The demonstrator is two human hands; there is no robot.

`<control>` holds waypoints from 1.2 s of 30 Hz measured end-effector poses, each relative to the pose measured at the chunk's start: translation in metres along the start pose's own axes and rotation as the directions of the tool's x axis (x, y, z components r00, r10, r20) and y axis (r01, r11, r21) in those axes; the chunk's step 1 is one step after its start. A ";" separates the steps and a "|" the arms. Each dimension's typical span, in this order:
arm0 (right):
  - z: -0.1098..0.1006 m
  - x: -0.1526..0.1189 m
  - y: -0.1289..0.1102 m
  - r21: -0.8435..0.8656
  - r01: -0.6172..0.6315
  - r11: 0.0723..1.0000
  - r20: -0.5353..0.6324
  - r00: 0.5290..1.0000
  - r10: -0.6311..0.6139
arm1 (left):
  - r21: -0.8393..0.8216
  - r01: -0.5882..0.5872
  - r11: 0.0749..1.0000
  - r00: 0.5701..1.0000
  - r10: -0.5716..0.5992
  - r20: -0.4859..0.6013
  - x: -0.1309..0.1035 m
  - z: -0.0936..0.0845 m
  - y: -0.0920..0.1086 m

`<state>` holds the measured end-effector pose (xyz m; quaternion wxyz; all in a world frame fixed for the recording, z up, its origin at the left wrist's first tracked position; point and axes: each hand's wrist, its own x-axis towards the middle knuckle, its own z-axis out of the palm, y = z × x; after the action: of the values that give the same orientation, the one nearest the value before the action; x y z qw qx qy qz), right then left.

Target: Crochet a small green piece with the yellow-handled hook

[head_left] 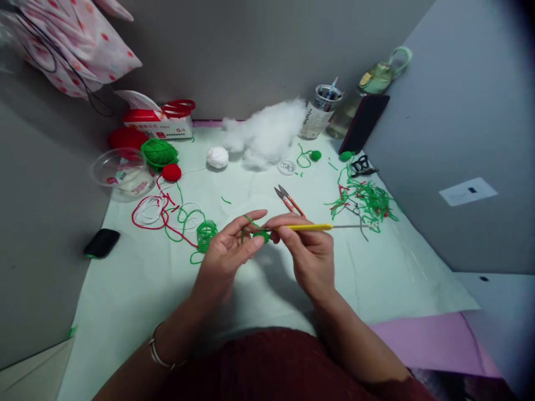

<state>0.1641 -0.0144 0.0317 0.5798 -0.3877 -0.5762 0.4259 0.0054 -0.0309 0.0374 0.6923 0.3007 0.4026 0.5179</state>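
My left hand [229, 245] pinches a small green crochet piece [261, 236], with green yarn running over its raised index finger. In my right hand [311, 250] is a crochet hook with a yellow handle [311, 227], held level, its tip meeting the crochet piece between the two hands. The hook's other metal end points right. Just beyond my right hand lie orange-handled thread snips [290, 201], blades apart. Loose coils of green yarn [206, 235] rest left of my left hand, beside red and white strands.
At the back left are a green yarn ball [159, 153], a red ball [171, 172], a plastic tub [125, 172] and a tissue box [161, 123]. White stuffing [267, 133] sits mid-back. To the right are a pen can [320, 111], a phone [363, 123] and yarn scraps [371, 200].
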 end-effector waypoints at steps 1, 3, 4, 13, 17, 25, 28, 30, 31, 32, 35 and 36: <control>0.000 0.000 0.002 0.031 -0.026 0.999 -0.014 1.000 0.026 | 0.029 0.001 1.000 1.000 -0.001 -0.006 -0.001 0.000 0.000; -0.001 0.001 0.005 0.122 -0.080 0.989 -0.026 0.996 0.083 | 0.057 0.004 0.998 1.000 -0.002 -0.025 -0.002 -0.002 0.002; -0.002 0.002 0.006 0.163 -0.099 0.982 -0.018 0.995 0.103 | 0.060 0.000 0.998 0.999 0.002 -0.032 -0.002 -0.003 0.003; 0.000 -0.006 -0.005 -0.268 0.221 0.938 0.078 0.975 -0.207 | 0.111 -0.077 0.991 0.989 0.090 -0.118 -0.001 -0.004 0.000; 0.004 -0.014 0.000 -0.538 0.534 0.652 0.251 0.840 -0.481 | 0.006 -0.075 0.997 0.985 0.075 -0.157 -0.003 0.001 -0.003; -0.001 -0.009 -0.001 -0.187 0.225 0.956 -0.038 0.971 -0.236 | -0.257 0.145 0.956 0.988 -0.153 -0.014 0.000 0.000 0.006; 0.000 -0.004 -0.004 -0.093 0.133 0.987 -0.006 0.991 -0.134 | -0.133 0.098 0.986 0.995 -0.099 -0.003 0.000 -0.001 0.007; 0.003 -0.003 -0.004 -0.131 0.137 0.982 0.025 0.991 -0.135 | -0.054 0.057 0.997 0.998 -0.057 -0.003 -0.002 0.000 0.005; 0.004 -0.003 -0.004 -0.155 0.152 0.976 0.028 0.988 -0.149 | -0.035 0.035 0.999 0.999 -0.036 -0.011 -0.002 0.000 0.004; 0.006 -0.005 -0.003 -0.186 0.179 0.966 0.028 0.984 -0.177 | -0.033 0.015 0.999 1.000 -0.016 -0.024 -0.003 0.001 0.003; 0.008 -0.011 0.001 -0.374 0.336 0.865 0.077 0.940 -0.332 | -0.111 0.017 0.994 0.998 -0.024 -0.060 -0.003 0.005 0.000; 0.008 -0.013 0.003 -0.435 0.390 0.811 0.105 0.917 -0.385 | -0.156 0.052 0.986 0.997 -0.061 -0.054 -0.002 0.005 0.000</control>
<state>0.1566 -0.0258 0.0252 0.5460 -0.3822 -0.7287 0.1573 0.0097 -0.0329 0.0402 0.7157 0.2194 0.3897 0.5364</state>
